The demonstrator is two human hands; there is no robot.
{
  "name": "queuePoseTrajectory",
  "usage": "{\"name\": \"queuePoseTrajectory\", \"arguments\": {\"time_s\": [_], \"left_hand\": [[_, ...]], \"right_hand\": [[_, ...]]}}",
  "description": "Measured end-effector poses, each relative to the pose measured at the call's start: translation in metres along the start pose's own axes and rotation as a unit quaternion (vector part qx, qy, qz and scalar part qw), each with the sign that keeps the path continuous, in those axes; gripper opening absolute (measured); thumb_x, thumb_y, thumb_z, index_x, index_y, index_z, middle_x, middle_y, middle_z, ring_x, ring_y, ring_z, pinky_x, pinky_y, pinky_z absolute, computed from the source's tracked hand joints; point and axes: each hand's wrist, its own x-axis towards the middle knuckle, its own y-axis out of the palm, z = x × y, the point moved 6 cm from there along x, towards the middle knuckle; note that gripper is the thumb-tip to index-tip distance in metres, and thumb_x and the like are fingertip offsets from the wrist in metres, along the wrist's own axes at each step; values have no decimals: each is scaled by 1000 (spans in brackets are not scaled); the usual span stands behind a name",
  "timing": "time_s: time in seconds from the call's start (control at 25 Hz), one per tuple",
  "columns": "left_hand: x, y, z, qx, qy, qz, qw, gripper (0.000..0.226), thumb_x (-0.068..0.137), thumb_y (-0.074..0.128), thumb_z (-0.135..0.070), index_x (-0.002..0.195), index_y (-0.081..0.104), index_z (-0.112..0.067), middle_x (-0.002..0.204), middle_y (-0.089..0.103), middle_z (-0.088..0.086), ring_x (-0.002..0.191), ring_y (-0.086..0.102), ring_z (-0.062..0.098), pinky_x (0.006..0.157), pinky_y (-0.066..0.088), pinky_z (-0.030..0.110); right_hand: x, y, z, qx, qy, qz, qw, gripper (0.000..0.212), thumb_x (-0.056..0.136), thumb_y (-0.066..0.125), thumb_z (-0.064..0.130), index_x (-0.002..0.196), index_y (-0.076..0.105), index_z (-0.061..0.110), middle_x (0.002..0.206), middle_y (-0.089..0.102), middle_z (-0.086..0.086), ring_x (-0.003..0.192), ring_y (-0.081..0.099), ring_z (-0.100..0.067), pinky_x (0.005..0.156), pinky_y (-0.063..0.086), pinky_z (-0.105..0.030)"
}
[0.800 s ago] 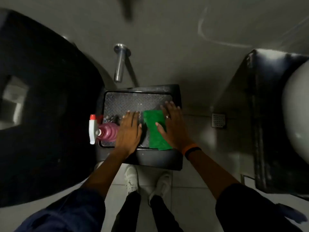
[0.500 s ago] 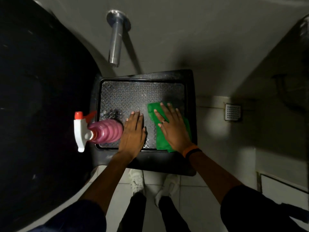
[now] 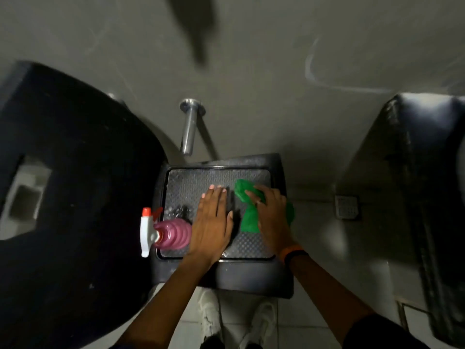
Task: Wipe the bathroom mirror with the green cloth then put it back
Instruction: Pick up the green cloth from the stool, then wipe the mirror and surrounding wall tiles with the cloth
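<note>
Green cloth [image 3: 247, 220] lies bunched on the right half of a dark textured tray [image 3: 191, 180], and our right hand [image 3: 270, 217] is on top of it, fingers curled into the folds so the fabric gathers under the palm. We judge this as the grasp that starts the job: the cloth is being scrunched into a wad that one hand can carry up to the mirror. Whether it has left the tray surface we cannot tell.

Our left hand [image 3: 212, 222] rests flat and spread on the tray just beside the cloth, holding nothing. That looks like bracing, keeping the tray from sliding on its stool-like stand while the other hand pulls.

A pink spray bottle [image 3: 168, 234] lies on its side at the tray's left edge, its white trigger hanging past the rim, touching or nearly touching our left hand. We leave it alone for now.

No mirror shows in this view, so wiping is not yet begun.
</note>
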Motion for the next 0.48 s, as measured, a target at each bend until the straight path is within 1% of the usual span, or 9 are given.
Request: {"name": "queuePoseTrajectory", "arguments": {"time_s": [0.04,0.08,0.12,0.16,0.24,0.32,0.4,0.48], "left_hand": [[8,-24,-13,9,15,-25,1000,57,103,42,-25,153,31,-1,162,30,18,154,18,31,127,15,47],[17,-49,-26,19,25,-47,998,57,102,42,-26,153,32,-1,162,30,18,154,18,31,127,14,47],[30,-84,-44,25,39,-74,996,58,101,43,-27,152,33,-1,162,30,18,154,18,31,127,15,48],[41,-113,-57,28,48,-100,993,59,100,44,-27,152,33,0,162,32,18,154,18,31,126,16,49],[66,-186,-91,35,76,-159,984,61,99,47,-28,151,35,1,160,35,20,153,21,33,125,20,51],[88,-268,-129,54,105,-212,970,62,100,47,-30,151,33,1,160,34,21,153,20,33,125,20,52],[104,-347,-166,61,125,-267,954,63,101,47,-31,153,31,1,161,32,20,154,17,32,126,17,49],[114,-415,-199,64,141,-314,937,64,101,47,-32,154,28,-1,162,30,19,155,15,31,127,15,48]], "right_hand": [[7,-30,9,-2,-12,-35,999,40,91,61,5,129,66,17,131,66,-15,117,57,-34,94,46,-50],[14,-60,18,-26,-43,-72,996,43,90,60,6,131,64,17,130,66,-16,115,56,-34,93,45,-47],[26,-99,29,-41,-73,-105,991,44,89,61,8,132,63,18,130,66,-16,114,57,-34,91,43,-45],[38,-131,39,-43,-86,-131,987,46,89,62,9,134,62,19,131,65,-15,113,57,-34,90,42,-43],[65,-204,64,-41,-108,-177,977,58,85,66,3,138,58,21,138,59,-11,116,54,-31,90,37,-40],[88,-287,94,-42,-122,-231,964,70,79,72,-6,141,55,23,141,56,-8,118,51,-29,91,35,-40],[106,-365,128,-42,-142,-289,946,65,82,71,-3,140,57,23,140,58,-9,117,51,-28,91,36,-40],[116,-432,161,-50,-164,-342,924,49,90,63,4,137,62,19,139,61,-11,115,51,-28,91,36,-39]]}}
